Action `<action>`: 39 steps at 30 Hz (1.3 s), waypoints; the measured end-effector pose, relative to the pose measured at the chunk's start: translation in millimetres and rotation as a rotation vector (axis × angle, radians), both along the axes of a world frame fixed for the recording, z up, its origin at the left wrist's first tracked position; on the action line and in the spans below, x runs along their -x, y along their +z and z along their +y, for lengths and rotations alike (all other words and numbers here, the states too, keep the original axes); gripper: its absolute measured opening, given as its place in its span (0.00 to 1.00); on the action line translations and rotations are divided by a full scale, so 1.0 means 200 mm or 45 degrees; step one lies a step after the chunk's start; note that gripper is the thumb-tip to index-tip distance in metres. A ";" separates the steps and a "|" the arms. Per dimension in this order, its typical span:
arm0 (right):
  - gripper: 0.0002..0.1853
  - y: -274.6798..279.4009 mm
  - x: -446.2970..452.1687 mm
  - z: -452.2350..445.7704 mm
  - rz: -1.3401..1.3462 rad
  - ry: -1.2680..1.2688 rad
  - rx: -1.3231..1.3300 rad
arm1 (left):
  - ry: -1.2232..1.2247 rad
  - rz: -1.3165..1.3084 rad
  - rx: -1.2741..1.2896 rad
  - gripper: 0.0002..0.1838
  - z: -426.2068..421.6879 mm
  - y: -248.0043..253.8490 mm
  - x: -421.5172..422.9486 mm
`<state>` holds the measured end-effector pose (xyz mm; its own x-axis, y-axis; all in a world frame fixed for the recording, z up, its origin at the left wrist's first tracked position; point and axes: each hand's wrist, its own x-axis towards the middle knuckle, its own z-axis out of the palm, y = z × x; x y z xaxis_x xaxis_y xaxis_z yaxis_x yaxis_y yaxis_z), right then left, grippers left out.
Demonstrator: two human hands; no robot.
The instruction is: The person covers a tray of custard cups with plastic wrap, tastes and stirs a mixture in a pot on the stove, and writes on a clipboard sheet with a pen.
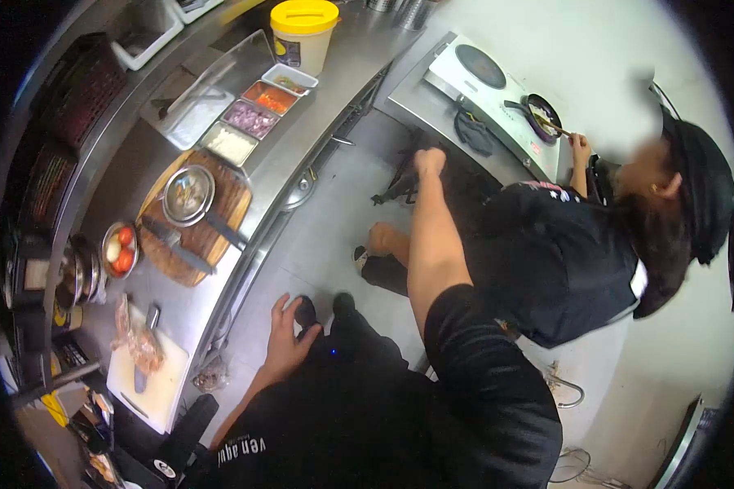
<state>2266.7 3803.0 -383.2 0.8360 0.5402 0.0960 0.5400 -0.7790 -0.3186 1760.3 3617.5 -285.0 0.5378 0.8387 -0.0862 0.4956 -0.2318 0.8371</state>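
Observation:
My left hand (288,332) hangs low before my dark clothes, holding nothing, its thumb and fingers apart. My right arm reaches forward, and my right hand (430,161) is closed in a fist near the stove counter's front. Whatever it holds, if anything, is hidden. A grey cloth (473,133) hangs over the counter edge beyond it. Farther off, a small frying pan (543,119) with pale food sits on the white cooktop (497,102). A co-worker's hand (579,149) holds a wooden utensil in that pan. The co-worker's other hand (387,242) is lowered beside my right forearm.
To the left, a steel counter (318,110) carries trays of chopped onion (250,120), a yellow-lidded tub (303,34), and a wooden board (190,259) with knives and a bowl. A white board (163,387) holds raw meat (143,346). The co-worker (571,253) stands close on my right.

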 end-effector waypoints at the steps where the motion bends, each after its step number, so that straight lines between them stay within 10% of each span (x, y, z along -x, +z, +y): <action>1: 0.18 0.02 -0.08 0.04 0.008 -0.169 0.083 | 0.000 0.009 0.023 0.30 0.02 -0.01 -0.01; 6: 0.18 0.00 -0.79 0.12 -0.475 -0.022 0.713 | 0.260 0.073 0.200 0.26 0.10 -0.05 -0.03; 8: 0.27 0.09 -0.72 0.07 -0.639 -0.242 0.114 | 0.450 0.110 0.238 0.25 0.08 -0.07 -0.03; 11: 0.34 0.24 -0.75 0.03 -0.057 -0.149 0.378 | 0.605 0.268 0.390 0.24 0.06 -0.13 0.00; 15: 0.18 -0.10 -1.10 -0.02 -0.410 0.243 0.506 | 0.693 0.279 0.213 0.22 0.06 -0.23 0.02; 17: 0.20 0.45 -0.58 -0.01 -0.098 0.488 0.511 | 0.724 0.299 0.121 0.22 0.08 -0.15 -0.05; 19: 0.27 0.51 -0.54 0.00 1.221 0.459 -0.081 | 0.704 0.377 0.159 0.23 0.05 -0.10 -0.09; 31: 0.35 0.72 1.59 0.06 2.209 1.827 0.805 | 1.278 0.652 0.185 0.24 -0.73 0.09 0.22; 39: 0.37 0.70 2.82 -0.60 2.667 1.986 1.471 | 1.483 -0.414 0.560 0.42 -1.51 -0.12 0.56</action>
<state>1703.6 3683.1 -243.0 -0.9531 -0.2196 -0.2082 0.2998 -0.5910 -0.7489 1648.6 3314.7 -309.5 -0.4410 0.7601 -0.4773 -0.0218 0.5226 0.8523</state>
